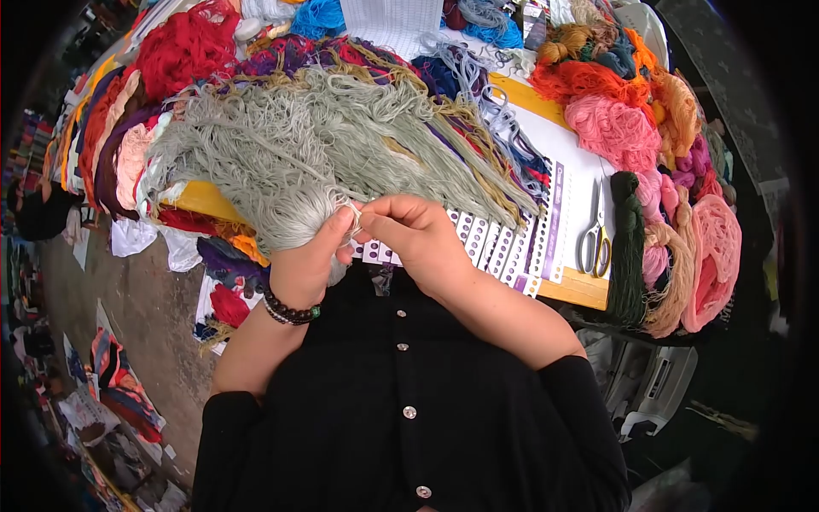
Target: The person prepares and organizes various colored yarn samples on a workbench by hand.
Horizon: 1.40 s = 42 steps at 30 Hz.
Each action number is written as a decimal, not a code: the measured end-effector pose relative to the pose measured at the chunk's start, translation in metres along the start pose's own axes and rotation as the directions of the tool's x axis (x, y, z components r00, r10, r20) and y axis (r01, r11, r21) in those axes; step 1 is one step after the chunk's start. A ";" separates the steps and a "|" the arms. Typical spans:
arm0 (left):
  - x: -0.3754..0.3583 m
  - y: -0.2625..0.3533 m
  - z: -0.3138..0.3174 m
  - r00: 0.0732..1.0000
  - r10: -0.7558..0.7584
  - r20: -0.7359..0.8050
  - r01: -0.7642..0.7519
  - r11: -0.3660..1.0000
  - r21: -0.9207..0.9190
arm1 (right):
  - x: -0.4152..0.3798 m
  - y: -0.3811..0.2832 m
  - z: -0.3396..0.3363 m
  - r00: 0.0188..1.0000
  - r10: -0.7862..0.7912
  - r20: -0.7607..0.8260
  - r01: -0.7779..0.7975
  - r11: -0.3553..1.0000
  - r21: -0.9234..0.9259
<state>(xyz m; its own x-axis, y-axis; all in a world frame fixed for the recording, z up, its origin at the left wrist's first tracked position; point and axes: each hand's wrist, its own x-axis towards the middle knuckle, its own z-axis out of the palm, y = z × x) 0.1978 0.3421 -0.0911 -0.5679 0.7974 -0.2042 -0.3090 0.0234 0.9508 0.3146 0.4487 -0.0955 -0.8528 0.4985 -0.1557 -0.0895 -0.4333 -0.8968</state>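
Note:
A bundle of pale grey thread (294, 213) is gripped in my left hand (320, 247), its loose end bunched toward the left. My right hand (409, 226) is closed in a pinch at the same bundle, with fine strands between thumb and forefinger close to the left fingertips. A wide heap of grey-green thread (256, 128) lies just beyond both hands. Under and beside its right end are several white cards punched with holes (482, 243), one edged in purple. The exact strands in the right fingertips are partly hidden.
Scissors (593, 243) lie at the table's right, beside a dark green skein (627, 247) and pink skeins (712, 264). Red thread (188, 51) is piled at the back left, and orange thread (589, 81) at the back right. A printed sheet (388, 26) stands at the back.

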 end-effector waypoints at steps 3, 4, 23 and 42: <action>0.000 -0.002 0.002 0.999 0.041 -0.025 -0.042 0.997 -0.061 | -0.001 -0.003 0.001 0.999 0.018 -0.031 -0.018 1.000 0.021; 0.000 -0.003 0.003 0.998 0.051 -0.037 -0.055 0.993 -0.103 | -0.001 -0.003 0.001 0.999 0.019 -0.030 -0.018 1.000 0.021; -0.001 0.000 -0.001 0.990 -0.048 0.130 0.069 0.984 -0.162 | 0.000 -0.004 0.000 0.999 -0.009 -0.046 0.012 0.997 0.075; 0.006 -0.018 -0.004 0.996 0.034 0.084 -0.024 0.993 -0.113 | 0.004 0.001 0.001 0.998 -0.014 -0.060 0.010 0.997 -0.071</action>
<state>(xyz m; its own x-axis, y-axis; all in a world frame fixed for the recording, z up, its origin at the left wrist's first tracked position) 0.1971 0.3441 -0.1106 -0.5121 0.8455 -0.1515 -0.3793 -0.0644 0.9230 0.3107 0.4495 -0.0971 -0.8191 0.5487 -0.1674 -0.0612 -0.3736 -0.9256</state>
